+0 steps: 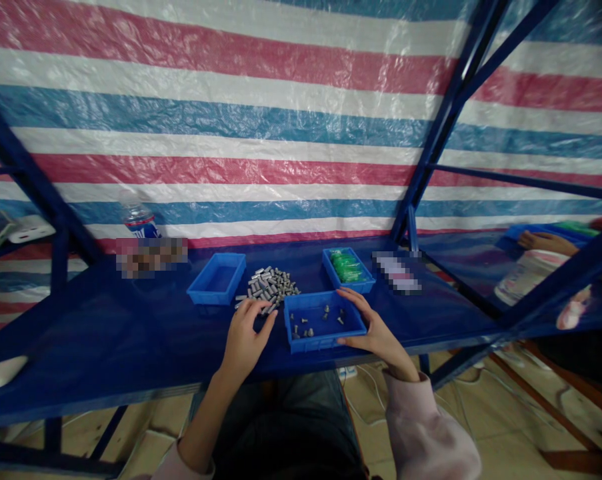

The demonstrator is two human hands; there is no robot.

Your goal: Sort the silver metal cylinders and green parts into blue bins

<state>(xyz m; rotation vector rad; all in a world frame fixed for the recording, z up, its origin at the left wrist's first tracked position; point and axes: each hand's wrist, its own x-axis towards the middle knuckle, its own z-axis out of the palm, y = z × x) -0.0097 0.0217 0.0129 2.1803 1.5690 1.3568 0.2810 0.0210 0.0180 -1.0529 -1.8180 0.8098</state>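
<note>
My right hand (373,329) grips the right end of a blue tray (315,343), thumb at the near corner and fingers over the far one. Several small metal screws (308,333) lie scattered inside this tray. My left hand (247,337) is at the near edge of a pile of silver metal cylinders (271,287), with thumb and fingers apart and curved; no part can be made out between them. The pile lies on the blue table just left of the tray and partly behind my left fingers.
An empty blue tray (217,299) sits left of the pile. Behind the held tray is another blue tray (359,285) with green packets (347,265). A bottle (143,223) stands back left. Blue metal posts (431,143) flank the table; another person's hand (545,241) shows far right.
</note>
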